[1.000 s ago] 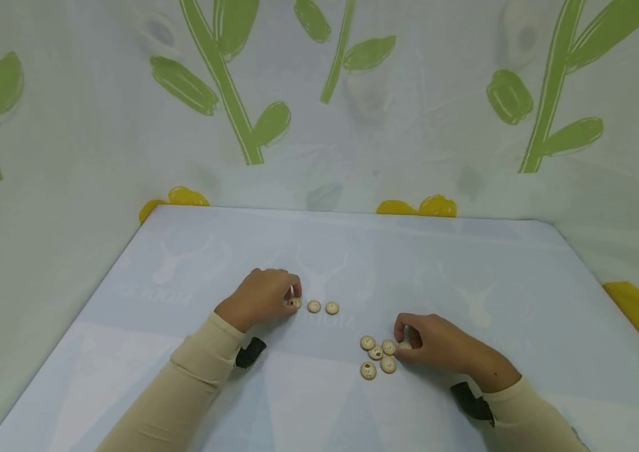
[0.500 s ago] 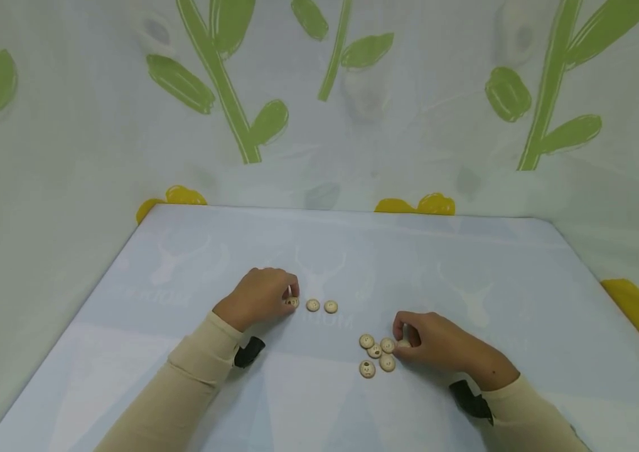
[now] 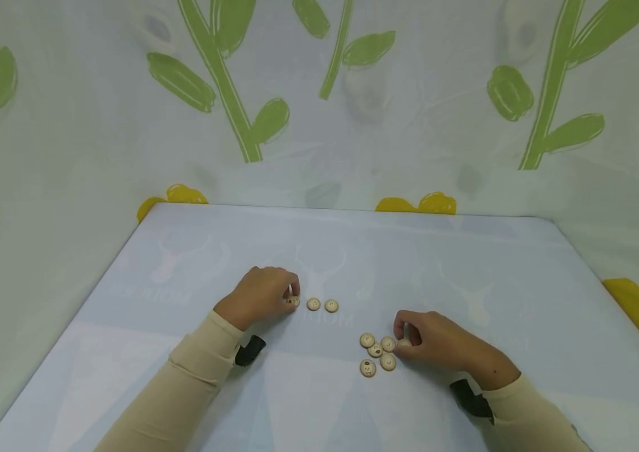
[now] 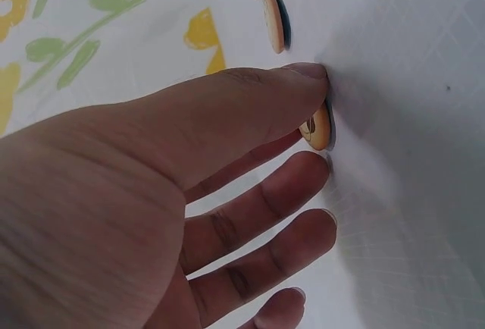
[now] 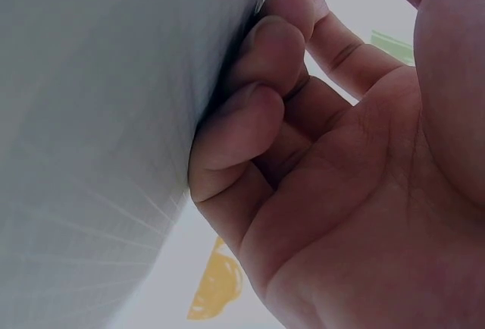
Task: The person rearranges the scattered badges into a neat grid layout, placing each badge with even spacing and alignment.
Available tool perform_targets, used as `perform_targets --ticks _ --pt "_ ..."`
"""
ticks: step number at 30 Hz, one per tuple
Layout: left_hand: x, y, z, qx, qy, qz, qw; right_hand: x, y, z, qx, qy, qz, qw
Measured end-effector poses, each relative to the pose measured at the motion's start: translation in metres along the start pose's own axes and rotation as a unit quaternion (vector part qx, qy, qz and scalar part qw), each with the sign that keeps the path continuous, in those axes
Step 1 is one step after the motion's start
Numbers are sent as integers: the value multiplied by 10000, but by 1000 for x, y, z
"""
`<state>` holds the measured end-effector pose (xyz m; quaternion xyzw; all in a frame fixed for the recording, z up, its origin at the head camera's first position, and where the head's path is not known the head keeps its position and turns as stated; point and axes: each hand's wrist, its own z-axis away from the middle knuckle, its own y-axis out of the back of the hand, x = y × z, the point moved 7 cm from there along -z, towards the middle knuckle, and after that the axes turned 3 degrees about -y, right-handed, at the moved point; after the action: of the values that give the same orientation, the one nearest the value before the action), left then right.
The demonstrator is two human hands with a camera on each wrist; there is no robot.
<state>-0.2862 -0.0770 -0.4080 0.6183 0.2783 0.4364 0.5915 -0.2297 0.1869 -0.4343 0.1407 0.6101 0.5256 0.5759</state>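
Note:
My left hand pinches a small round wooden disc on the table, at the left end of a short row. A dark printed mark shows on that disc's face in the left wrist view, below the thumb. Two more discs, a middle one and a right one, lie apart from it in the row. Nearer and to the right, my right hand holds a disc between thumb and finger, partly hidden. Just left of these fingers lies a cluster of several discs with little printed faces.
The table has a pale blue cloth with faint deer heads. Behind and beside it hangs a white curtain with green leaves and yellow flowers. Dark straps sit at both wrists.

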Motion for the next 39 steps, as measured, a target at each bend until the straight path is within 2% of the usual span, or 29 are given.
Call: perform_targets --ticks 5,10,12,17,22,28,39 --pt "0 -1 1 10 -39 -86 10000 0 -2 0 -23 51 -62 10000" --pt "10 10 2 446 -382 -175 9981 0 0 0 56 -12 50 10000" --pt "17 14 3 578 -518 -78 9970 0 0 0 47 3 10 10000" --pt "37 13 4 653 -821 104 9944 -1 -1 0 -26 83 -95 9999" --pt "64 10 6 772 -1362 69 9876 -1 1 0 50 2 19 10000" --pt "87 2 13 569 -1678 -10 9842 -2 0 -1 14 -29 -63 10000" --pt "105 -11 18 427 -1932 -16 9802 0 0 -1 72 -118 22 9999"
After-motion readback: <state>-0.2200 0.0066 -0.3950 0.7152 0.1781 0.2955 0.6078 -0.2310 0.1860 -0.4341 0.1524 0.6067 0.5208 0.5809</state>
